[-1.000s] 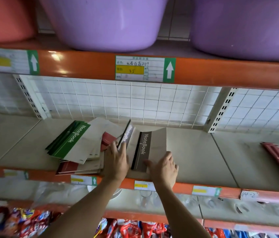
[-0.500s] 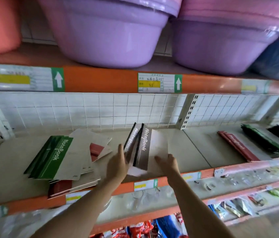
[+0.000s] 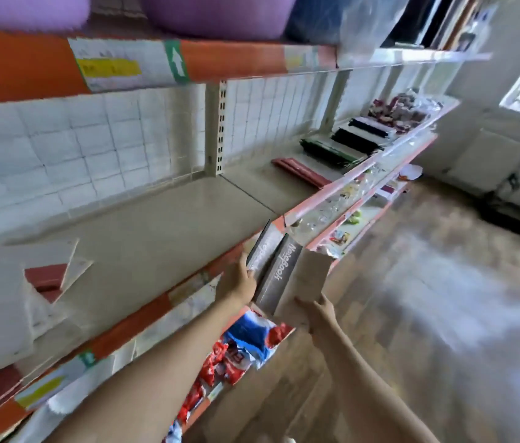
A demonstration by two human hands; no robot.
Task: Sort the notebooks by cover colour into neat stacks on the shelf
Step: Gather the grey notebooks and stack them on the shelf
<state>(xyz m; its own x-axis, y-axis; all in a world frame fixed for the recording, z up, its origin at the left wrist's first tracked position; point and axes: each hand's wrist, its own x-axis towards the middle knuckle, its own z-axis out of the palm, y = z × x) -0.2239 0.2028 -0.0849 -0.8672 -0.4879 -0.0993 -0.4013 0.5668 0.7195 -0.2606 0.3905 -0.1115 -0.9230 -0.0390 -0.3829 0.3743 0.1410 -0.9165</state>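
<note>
Shop aisle, blurred: centre frame, left hand point(image 3: 240, 282) and right hand point(image 3: 317, 311) grip two dark-spined notebooks point(image 3: 279, 273) held off the shelf point(image 3: 162, 231) edge, mixed pile point(image 3: 41, 282) at left, sorted red stack point(image 3: 300, 171), green stack point(image 3: 332, 151) and black stack point(image 3: 359, 137) upper right.
</note>
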